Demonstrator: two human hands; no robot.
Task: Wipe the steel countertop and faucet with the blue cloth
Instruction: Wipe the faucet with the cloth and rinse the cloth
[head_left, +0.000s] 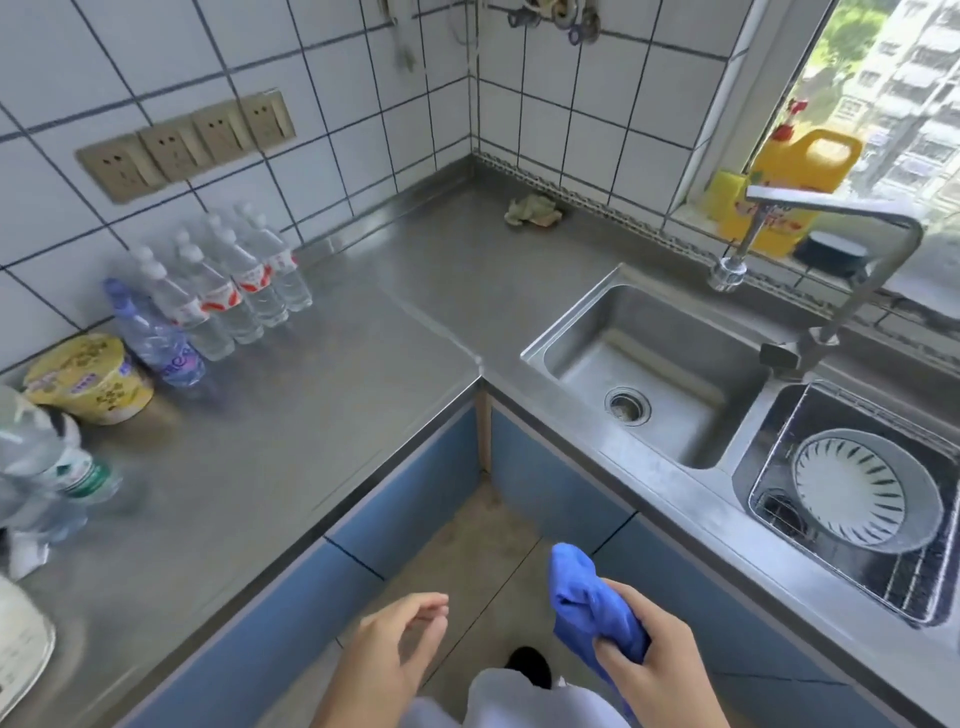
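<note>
The person stands in the inner corner of an L-shaped steel bench (322, 441), both hands held low over the floor, clear of the metal. The right hand (649, 660) has its fingers (618, 652) curled round the blue cloth (587, 608), which is bunched into a wad that sticks up above the fist and touches no surface. The left hand (395, 649) holds nothing, its fingers loose and slightly bent.

To my eye no wiping is under way; this looks like the step of bringing the cloth to the work. Whether any stretch of steel has been wiped I cannot tell from its look.

The faucet (852, 249) rises behind the sink (644, 364), its spout reaching leftward over the back rim. A row of water bottles (228, 291) and a yellow cup (88, 379) line the left wall, and a crumpled rag (532, 210) lies near the far corner.

The next move, I think, calls for lifting the cloth onto the steel, pressing it flat under the palm and sweeping in strokes, working around the bottles or shifting them with the free hand.
</note>
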